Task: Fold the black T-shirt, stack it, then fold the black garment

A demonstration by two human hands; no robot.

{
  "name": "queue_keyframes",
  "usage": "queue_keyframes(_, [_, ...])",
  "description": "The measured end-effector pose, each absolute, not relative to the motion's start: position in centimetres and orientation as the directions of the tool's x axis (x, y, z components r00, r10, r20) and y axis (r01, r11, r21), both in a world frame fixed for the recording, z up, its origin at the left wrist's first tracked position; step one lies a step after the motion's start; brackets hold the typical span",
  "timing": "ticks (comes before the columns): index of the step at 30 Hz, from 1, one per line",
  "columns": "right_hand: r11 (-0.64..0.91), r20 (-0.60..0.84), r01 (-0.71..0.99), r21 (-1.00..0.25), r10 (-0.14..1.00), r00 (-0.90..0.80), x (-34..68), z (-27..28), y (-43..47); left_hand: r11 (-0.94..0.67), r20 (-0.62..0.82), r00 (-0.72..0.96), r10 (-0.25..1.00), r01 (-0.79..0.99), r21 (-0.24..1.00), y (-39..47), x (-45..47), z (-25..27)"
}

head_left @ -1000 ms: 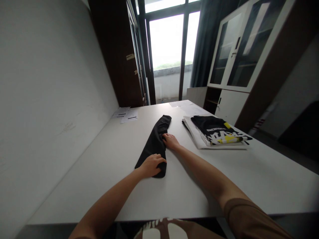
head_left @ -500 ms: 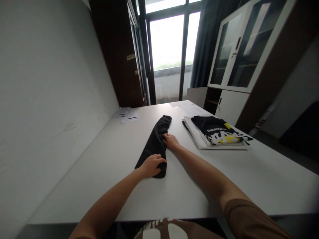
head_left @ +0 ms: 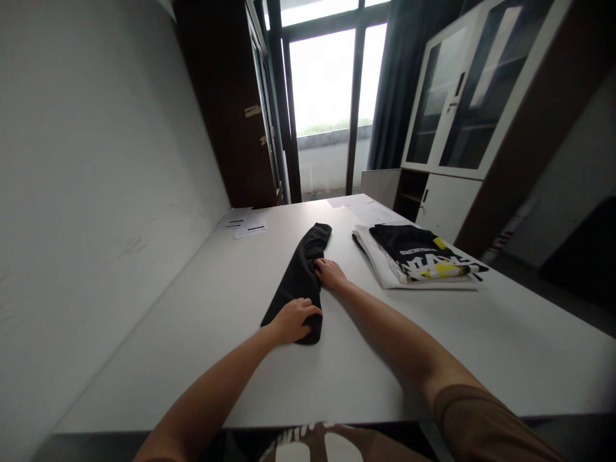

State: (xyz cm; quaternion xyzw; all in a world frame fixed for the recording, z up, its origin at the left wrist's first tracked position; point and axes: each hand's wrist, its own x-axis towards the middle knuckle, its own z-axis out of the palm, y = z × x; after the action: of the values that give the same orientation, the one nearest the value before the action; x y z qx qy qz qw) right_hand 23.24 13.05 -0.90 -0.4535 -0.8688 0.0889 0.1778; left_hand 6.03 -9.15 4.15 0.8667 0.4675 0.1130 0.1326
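Covered cloth, cropped sleeve, unreadable print
The left hand [head_left: 292, 319] hides part of the black cloth [head_left: 299, 273], whose garment type cannot be told; whether the right hand [head_left: 330, 273] pinches its edge is unclear. A printed black garment [head_left: 402, 239] covers most of the folded white cloth [head_left: 378, 260]. The bottom edge crops the brown sleeve [head_left: 481, 420]; lettering on the papers [head_left: 251, 224] is too small to read.

Cloth [head_left: 299, 276] left of clothing stack [head_left: 418, 255]
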Motion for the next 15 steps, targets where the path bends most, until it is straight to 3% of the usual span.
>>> queue_keyframes(15, [0.562,0.211,0.761,-0.324,0.827,-0.521,23.3,-0.22,12.65,-0.514,0.064,0.528,0.847,0.783,0.351,-9.17,6.03,4.25])
